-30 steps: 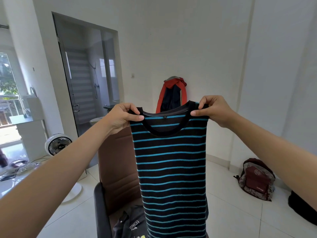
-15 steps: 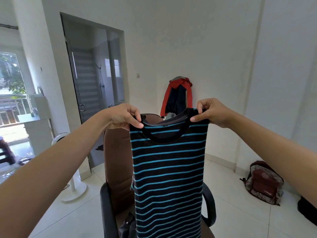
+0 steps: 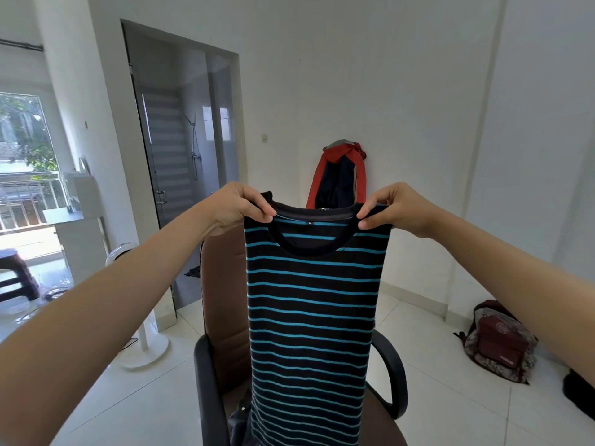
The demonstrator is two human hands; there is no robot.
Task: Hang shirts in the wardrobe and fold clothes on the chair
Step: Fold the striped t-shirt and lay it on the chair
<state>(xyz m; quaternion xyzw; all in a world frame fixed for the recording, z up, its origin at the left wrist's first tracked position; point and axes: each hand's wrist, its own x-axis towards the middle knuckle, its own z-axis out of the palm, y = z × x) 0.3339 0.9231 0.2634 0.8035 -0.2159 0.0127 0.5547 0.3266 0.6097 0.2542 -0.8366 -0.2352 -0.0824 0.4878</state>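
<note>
White-walled room, brown chair [image 3: 222, 284], left hand [image 3: 236, 209] and right hand [image 3: 394, 209] fingers pinching striped shirt [image 3: 312, 317] shoulders

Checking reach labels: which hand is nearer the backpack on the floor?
Right. The right hand pinches the shirt at its right shoulder, on the backpack's side of the frame; the left hand pinches the opposite shoulder, farther off.
</note>
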